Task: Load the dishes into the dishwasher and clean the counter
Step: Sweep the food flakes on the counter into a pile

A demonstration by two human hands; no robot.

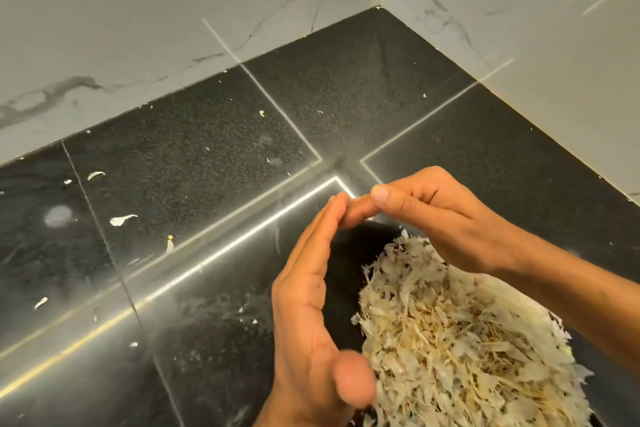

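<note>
A: Where is the thing to clean?

B: The counter [207, 156] is black and speckled, and it meets the white marble wall [138, 10] in a corner at the top right. A big pile of peels [460, 333], pale and dry like garlic skins, lies on the counter at the bottom right.

A: And the hands?

B: The left hand [311, 291] stands on its edge just left of the pile, the fingers straight and pressed together, the palm turned toward the pile. It holds nothing. The right hand [433, 215] is above the far side of the pile, the fingers a little bent and relaxed, and it also pinches nothing. The fingertips of the two hands touch, so together they make a wall around the far end of the pile.

A: Is anything else on the counter?

B: Yes, loose scraps [123, 219] lie scattered on the left part, well apart from the pile.
</note>
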